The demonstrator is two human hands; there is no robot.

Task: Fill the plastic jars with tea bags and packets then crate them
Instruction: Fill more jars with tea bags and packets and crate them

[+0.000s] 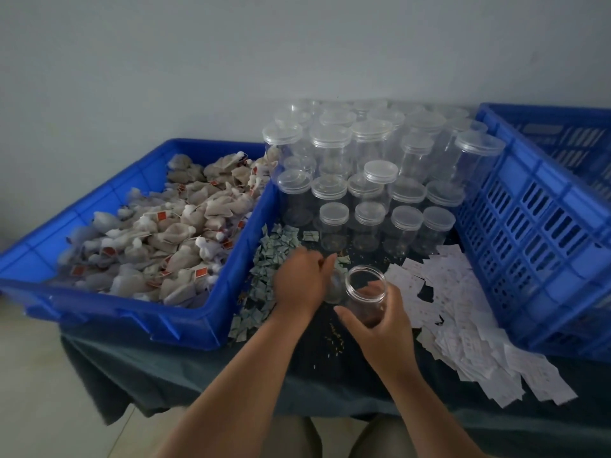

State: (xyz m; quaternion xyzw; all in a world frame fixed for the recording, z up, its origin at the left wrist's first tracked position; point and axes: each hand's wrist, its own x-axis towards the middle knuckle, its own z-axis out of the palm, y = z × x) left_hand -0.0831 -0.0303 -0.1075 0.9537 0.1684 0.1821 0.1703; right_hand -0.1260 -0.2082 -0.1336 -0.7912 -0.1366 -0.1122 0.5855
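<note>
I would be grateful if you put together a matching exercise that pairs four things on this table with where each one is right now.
Things:
1. beige tea bags with red tags
2. small grey-green packets
3. white paper packets
4. lidless clear plastic jar

Places:
A. gripped in the right hand
B. spread on the dark cloth beside the slotted blue crate
C. heaped in the solid blue bin
D. piled on the dark cloth right beside the solid blue bin

Pairs: 1-C, 2-D, 3-B, 4-A.
</note>
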